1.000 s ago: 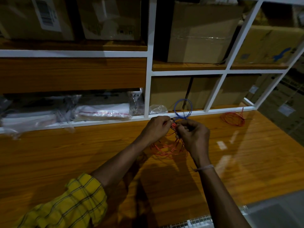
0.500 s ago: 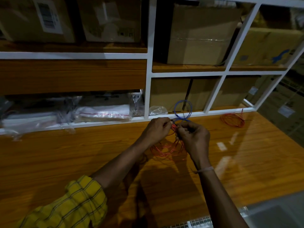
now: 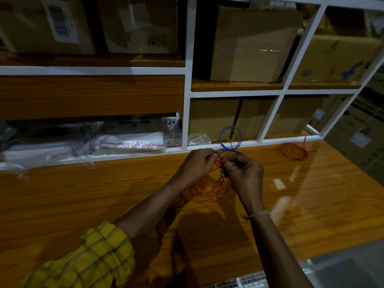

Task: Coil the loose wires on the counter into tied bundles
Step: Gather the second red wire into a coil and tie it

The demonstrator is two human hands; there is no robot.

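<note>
Both hands up close together, fingers curled tight. Left hand pinching the red wire coil at its top, likely to keep the loops from springing apart. Right hand right beside it, pinching the same spot along with the blue wire, maybe to wrap it round as a tie. Blue loop sticking up just past the fingertips; red loops hanging down under both hands and touching the wooden counter. Cannot tell if a knot is made yet. Off to the right of the right hand, well apart, a second red coil lying flat on the counter, looking done already. Shiny brown wood under everything, with bright spots of light on it. Beyond the hands, white shelves with cardboard boxes inside. Far to the left of the left hand, plastic bags stuffed into a low shelf. Dim room, dark corners. Yellow checked sleeve on the left arm.
</note>
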